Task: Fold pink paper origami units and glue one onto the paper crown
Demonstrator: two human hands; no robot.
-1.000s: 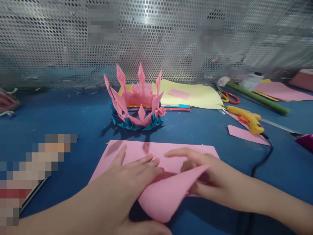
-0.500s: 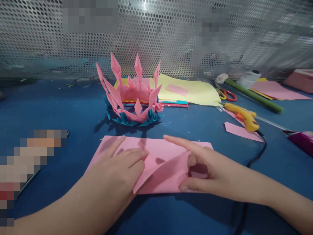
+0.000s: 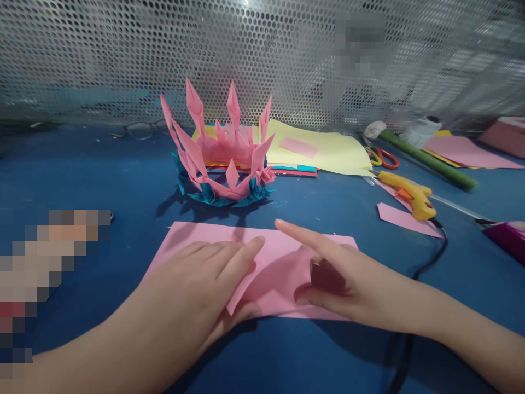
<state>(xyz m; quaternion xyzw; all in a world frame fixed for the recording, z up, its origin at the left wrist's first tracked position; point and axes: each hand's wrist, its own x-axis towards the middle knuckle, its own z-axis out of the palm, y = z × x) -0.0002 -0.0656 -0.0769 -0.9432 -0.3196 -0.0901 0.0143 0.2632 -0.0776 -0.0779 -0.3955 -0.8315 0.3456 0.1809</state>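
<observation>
A sheet of pink paper [image 3: 192, 231] lies on the blue table in front of me, its near right part curled up into a raised flap. My left hand [image 3: 205, 284] rests over the left half of the paper, fingers close together on top and thumb at the near edge by the flap's corner, holding it. At the right, my right hand [image 3: 340, 279] has the curled flap between thumb and bent fingers, with its index finger stretched out above. Behind the paper stands a pink folded-paper crown [image 3: 232, 183] with pointed tips and blue folded pieces round its base.
A yellow glue gun [image 3: 410, 194] with a black cord lies at right beside pink paper strips [image 3: 404, 220]. Farther back are yellow paper [image 3: 340, 153], red-handled scissors [image 3: 388, 158], a green stick [image 3: 430, 158] and glasses [image 3: 141, 130]. A perforated metal screen [image 3: 123, 65] closes the back.
My left hand's fingers have straightened and its index finger has moved right; its thumb now shows at the near edge. My right hand keeps hold of the flap, which has shifted slightly left.
</observation>
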